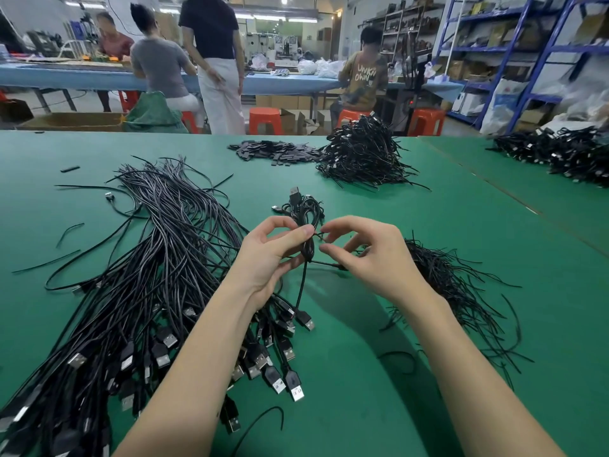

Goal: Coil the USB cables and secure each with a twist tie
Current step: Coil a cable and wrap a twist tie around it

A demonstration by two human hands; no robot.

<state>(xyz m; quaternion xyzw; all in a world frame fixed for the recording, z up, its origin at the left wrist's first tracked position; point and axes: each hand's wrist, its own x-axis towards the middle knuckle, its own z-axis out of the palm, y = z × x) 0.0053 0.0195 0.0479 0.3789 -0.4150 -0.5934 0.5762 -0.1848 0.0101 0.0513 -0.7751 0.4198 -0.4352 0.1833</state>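
Your left hand (273, 255) holds the coiled cable (308, 225) above the green table (428, 225), and your right hand (369, 255) pinches the twist tie (319, 235) beside it. Loose cables (148, 275) lie left. People sit at a blue table (66, 75) behind, near shelves (494, 44).

Your left hand (267, 255) was raised in front of you, palm turned toward you, thumb and curled fingers closed in a grip. Your right hand (372, 255) sat just beside it, back up, forefinger and thumb bent toward each other in a pinch. Both bare forearms reached forward, converging.
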